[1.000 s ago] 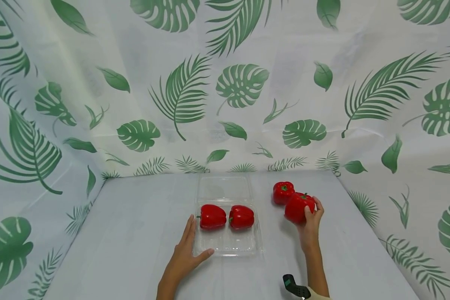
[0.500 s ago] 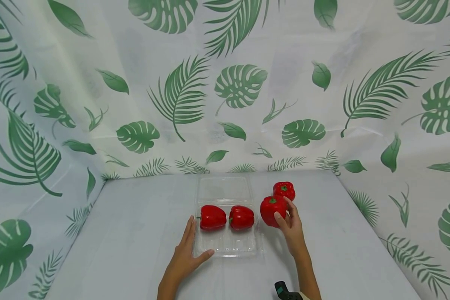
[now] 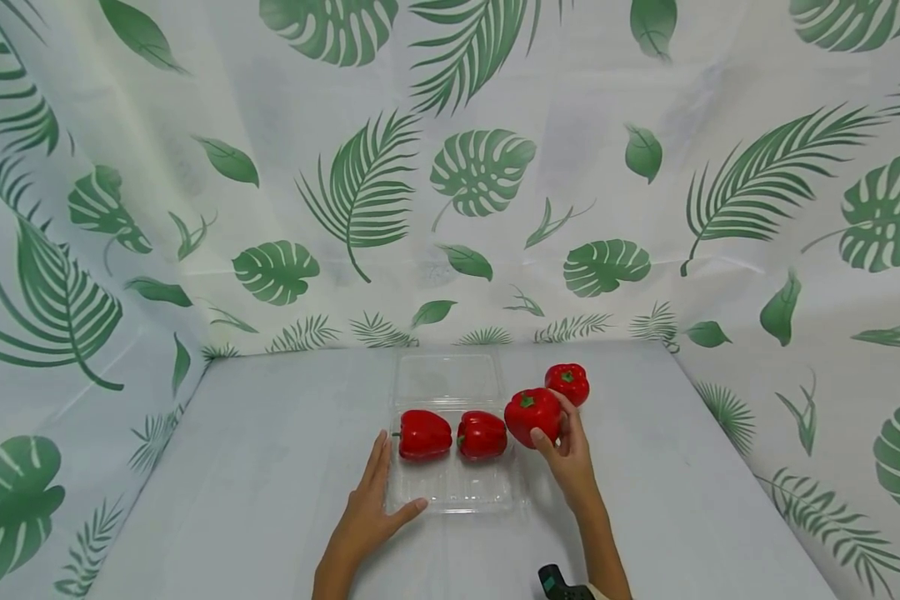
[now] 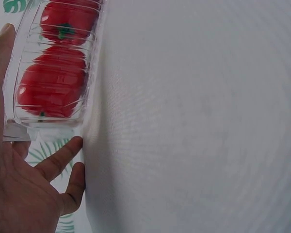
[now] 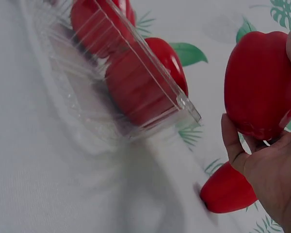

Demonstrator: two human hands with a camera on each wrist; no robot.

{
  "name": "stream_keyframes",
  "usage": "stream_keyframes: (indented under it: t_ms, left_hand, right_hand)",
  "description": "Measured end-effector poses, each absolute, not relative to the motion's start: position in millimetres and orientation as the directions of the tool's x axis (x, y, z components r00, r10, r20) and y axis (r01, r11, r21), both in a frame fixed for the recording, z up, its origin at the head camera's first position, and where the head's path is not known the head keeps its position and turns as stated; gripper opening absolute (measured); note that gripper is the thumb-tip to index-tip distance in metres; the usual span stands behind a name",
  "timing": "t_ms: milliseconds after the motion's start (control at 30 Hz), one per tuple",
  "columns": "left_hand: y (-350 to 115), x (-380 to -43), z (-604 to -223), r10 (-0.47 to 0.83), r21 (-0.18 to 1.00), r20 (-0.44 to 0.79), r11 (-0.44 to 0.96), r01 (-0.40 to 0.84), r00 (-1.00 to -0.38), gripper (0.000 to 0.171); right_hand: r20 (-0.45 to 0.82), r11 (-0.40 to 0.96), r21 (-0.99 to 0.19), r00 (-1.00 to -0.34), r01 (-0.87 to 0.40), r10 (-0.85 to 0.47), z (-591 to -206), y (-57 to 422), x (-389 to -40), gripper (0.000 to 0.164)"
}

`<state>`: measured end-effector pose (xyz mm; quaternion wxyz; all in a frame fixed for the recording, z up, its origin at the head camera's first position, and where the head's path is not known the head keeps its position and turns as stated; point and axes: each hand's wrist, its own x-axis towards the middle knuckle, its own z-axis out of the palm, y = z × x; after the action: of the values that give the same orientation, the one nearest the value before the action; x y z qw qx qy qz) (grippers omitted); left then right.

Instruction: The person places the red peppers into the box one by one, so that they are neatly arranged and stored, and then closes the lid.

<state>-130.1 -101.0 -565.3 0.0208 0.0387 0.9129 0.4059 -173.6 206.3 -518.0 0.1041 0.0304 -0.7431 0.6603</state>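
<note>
"Red pepper (image 3: 530,417) up high! Who has it?"

"The right hand (image 3: 576,471). Its thumb and fingers pinch it. The pepper is off the table (image 3: 270,467), with its green stem on top."

"Where is that?"

"Just to the right of the clear box (image 3: 453,508), a bit in from the table's far edge."

"What about the left hand (image 3: 367,512)?"

"It's at the left side of the box. Its fingers are spread wide, and its thumb sticks out over the box's near edge."

"What's in the box?"

"Two more red ones. The left pepper (image 3: 425,435) and the right pepper (image 3: 482,435) lie on their sides, side by side, in the half next to the lid (image 3: 450,375)."

"Is the lid up?"

"It's flipped back toward the table's far edge."

"Any more peppers?"

"One last pepper (image 3: 567,381) sits on the table, toward the far right corner, behind the one in the hand."

"And past the far edge?"

"A white cloth (image 3: 555,100) with green leaves on it."
</note>
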Motion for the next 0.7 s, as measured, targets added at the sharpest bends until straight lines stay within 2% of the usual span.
stream_keyframes:
  t_ms: [500, 700]
  left_hand:
    - [-102, -129, -565, 0.095, 0.755, 0.008, 0.652, 0.068, -0.995, 0.107]
    - [-103, -129, -565, 0.101, 0.756, 0.015, 0.650, 0.078, -0.995, 0.106]
  right_hand:
    - [0.195, 0.087, -0.977, -0.980, -0.197, -0.023, -519, 185, -165, 0.079]
    - [0.158, 0.061, -0.985, -0.986, -0.161, -0.055, -516, 174, -163, 0.078]
